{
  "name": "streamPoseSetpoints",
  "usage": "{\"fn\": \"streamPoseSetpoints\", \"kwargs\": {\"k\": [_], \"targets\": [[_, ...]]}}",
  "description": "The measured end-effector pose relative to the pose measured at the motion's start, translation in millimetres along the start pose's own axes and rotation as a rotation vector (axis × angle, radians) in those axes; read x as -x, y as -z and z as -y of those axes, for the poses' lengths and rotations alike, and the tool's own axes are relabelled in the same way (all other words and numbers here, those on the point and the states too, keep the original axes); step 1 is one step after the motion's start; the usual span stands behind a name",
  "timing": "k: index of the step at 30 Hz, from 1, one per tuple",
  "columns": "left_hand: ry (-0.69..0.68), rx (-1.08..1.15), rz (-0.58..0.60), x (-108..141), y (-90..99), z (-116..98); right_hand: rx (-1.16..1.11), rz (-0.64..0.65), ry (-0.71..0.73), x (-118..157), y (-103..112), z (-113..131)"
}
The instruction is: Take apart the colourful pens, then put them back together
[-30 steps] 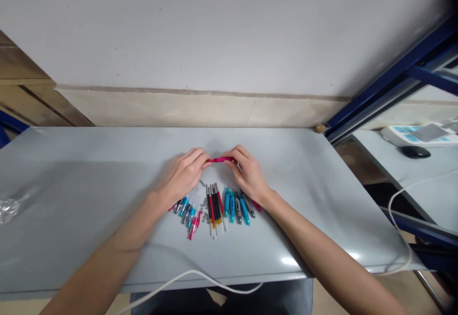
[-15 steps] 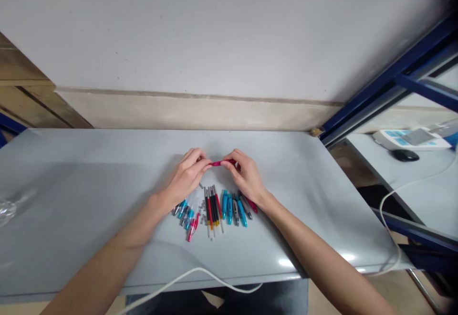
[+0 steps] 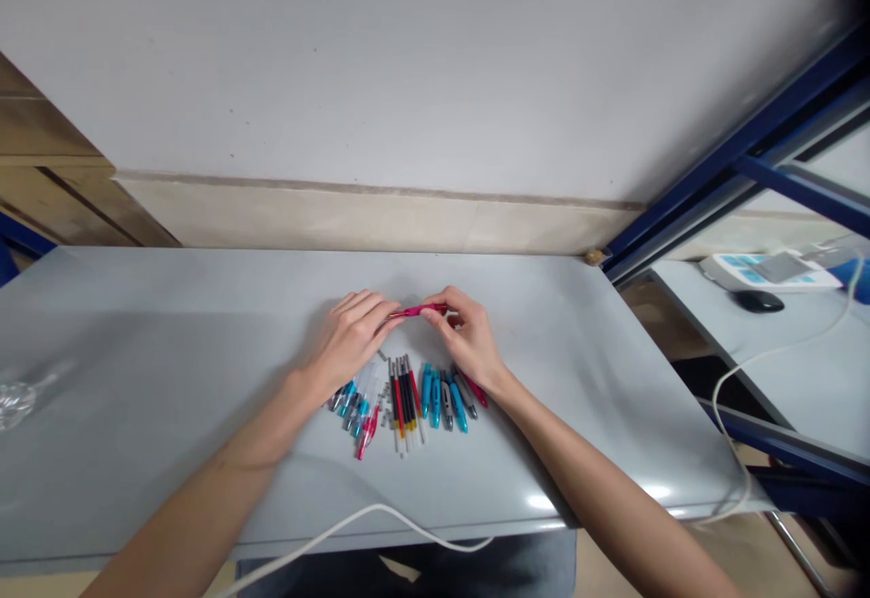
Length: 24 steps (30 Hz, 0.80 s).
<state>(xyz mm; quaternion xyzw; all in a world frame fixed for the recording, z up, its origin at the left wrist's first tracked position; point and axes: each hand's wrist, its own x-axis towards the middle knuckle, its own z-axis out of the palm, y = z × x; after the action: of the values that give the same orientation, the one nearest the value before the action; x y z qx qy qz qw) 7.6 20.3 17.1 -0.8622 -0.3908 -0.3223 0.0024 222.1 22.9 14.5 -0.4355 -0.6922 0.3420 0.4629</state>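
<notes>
A pink pen part (image 3: 414, 311) spans the gap between my two hands, low over the table. My right hand (image 3: 468, 331) pinches its right end between thumb and fingers. At its narrow left tip, the fingers of my left hand (image 3: 357, 328) close around it and partly hide it. Below my left hand lie clear pen barrels (image 3: 353, 408) with blue, grey and pink parts. Several ink refills (image 3: 404, 399), black and red, form a row in the middle. Blue and grey grip sections (image 3: 445, 396) lie to their right, with a pink one (image 3: 478, 391) beside my right wrist. Small springs (image 3: 386, 408) lie among them.
The grey table (image 3: 169, 399) meets a wall behind. A white cable (image 3: 373, 509) crosses its front edge. Clear plastic (image 3: 17, 403) lies at the far left. On a side table at right are a black mouse (image 3: 758, 301) and a white device (image 3: 768, 272).
My left hand has shifted slightly left and its fingers lie flatter, showing more of the pink pen part's narrow tip. The view has turned a little to the right.
</notes>
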Motion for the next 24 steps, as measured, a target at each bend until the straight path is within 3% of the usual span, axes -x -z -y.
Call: {"fn": "streamPoseSetpoints", "kwargs": {"k": [4, 9, 12, 16, 20, 24], "targets": [[-0.051, -0.067, 0.001, 0.6, 3.6, 2.5, 0.037, -0.004, 0.022, 2.1, 0.1, 3.5], [-0.102, -0.137, -0.112, 1.1, 3.4, 2.5, -0.020, 0.100, -0.077, 5.1, -0.3, 6.4], [-0.117, -0.152, -0.144, -1.5, 1.3, 3.8, -0.013, 0.100, -0.104, 1.8, 3.0, 2.5], [-0.070, -0.137, -0.115, -4.3, 2.7, 10.9, 0.147, 0.040, -0.079, -8.7, 13.4, -16.5], [-0.003, -0.129, -0.084, -4.6, 9.2, 23.4, 0.377, 0.089, -0.024, -17.0, 20.9, -35.1], [0.028, -0.145, -0.051, -4.4, 18.0, 31.6, 0.593, -0.017, -0.012, -13.1, 20.3, -24.7]]}}
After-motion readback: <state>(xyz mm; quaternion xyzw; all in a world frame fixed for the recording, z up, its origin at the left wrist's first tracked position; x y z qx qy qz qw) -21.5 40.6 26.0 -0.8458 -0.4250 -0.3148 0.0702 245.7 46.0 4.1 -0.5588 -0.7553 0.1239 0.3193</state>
